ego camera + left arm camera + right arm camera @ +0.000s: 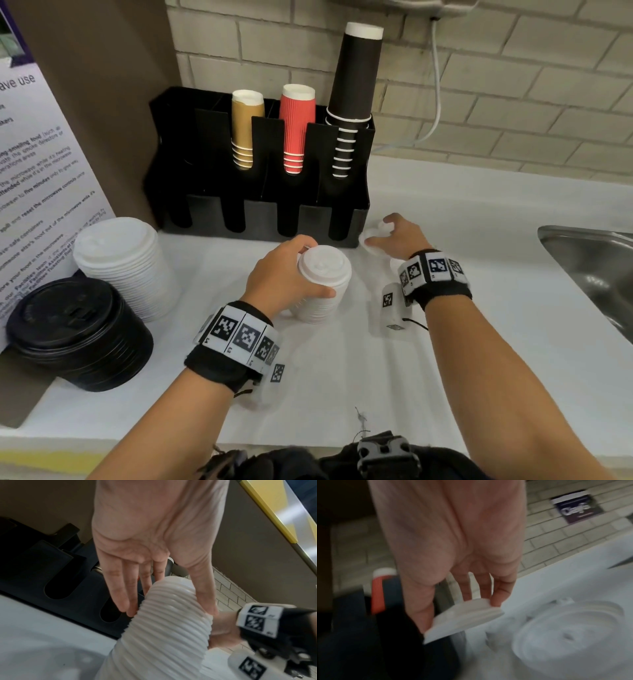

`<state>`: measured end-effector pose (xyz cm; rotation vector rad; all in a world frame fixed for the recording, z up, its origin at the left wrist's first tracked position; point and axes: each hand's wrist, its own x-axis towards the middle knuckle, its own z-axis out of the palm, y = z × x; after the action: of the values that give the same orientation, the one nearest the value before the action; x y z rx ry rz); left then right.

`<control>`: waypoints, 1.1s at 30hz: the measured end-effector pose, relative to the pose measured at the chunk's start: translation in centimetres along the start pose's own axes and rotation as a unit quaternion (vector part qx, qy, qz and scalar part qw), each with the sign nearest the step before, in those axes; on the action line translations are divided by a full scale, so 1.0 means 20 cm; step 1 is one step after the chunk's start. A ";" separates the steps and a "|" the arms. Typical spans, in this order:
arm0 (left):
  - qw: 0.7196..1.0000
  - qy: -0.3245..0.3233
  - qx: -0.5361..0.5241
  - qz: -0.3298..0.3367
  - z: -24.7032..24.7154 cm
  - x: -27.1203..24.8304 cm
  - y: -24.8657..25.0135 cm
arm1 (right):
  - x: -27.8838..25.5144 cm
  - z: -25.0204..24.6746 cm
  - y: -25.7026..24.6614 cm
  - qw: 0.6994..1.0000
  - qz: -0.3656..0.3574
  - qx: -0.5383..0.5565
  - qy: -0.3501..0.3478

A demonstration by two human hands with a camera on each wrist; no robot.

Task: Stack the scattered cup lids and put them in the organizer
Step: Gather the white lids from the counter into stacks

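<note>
White plastic fills our hands: our left hand [284,270] wraps thumb and fingers round a stack of small lids [322,284] that stands on the counter [479,240] in front of the organizer [260,164], and our right hand [399,236] pinches a single lid [464,618] by its rim, just beside the organizer's right front corner. Another loose lid [566,632] lies flat on the counter close by.

On the notice [37,192] at our left we read "ave use", "five minutes" and "microwave"; the rest is too small. A dark sign [576,508] on the tiled wall is too blurred to read.

3 rear slots of the black organizer hold upturned cups: tan cups [246,126], red cups [296,126] and tall black cups [354,92]. Its front slots look dark. To the left stand a stack of large white lids [126,263] and, nearer us, a stack of black lids [78,332].

A steel sink [596,263] is set into the white counter on the right, and a cable [436,85] hangs down the pale brick-pattern tiles.
</note>
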<state>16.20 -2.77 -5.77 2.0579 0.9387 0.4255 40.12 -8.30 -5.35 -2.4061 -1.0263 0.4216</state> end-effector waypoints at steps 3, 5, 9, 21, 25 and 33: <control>1.000 0.009 -0.009 0.003 0.01 -0.01 -0.02 | -0.11 -0.04 -0.03 0.985 -0.029 0.167 0.028; 1.000 0.013 -0.014 0.006 0.01 -0.01 -0.02 | -0.20 -0.03 -0.06 0.963 -0.071 0.258 0.022; 1.000 0.018 -0.007 0.005 0.01 -0.02 -0.02 | -0.36 0.03 -0.12 0.939 -0.189 0.287 0.013; 0.999 0.026 0.025 -0.005 0.02 -0.02 -0.01 | -0.47 0.15 -0.19 0.955 -0.262 0.140 -0.002; 0.999 0.029 0.032 -0.008 0.03 -0.02 -0.02 | -0.48 0.14 -0.22 0.959 -0.264 0.106 -0.005; 1.000 0.021 0.005 0.016 0.02 -0.04 -0.01 | -0.46 0.13 -0.24 0.964 -0.247 0.092 -0.036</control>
<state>15.75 -3.39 -6.16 2.0827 0.9344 0.4831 29.91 -11.44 -4.13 -1.8954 -1.4938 0.4029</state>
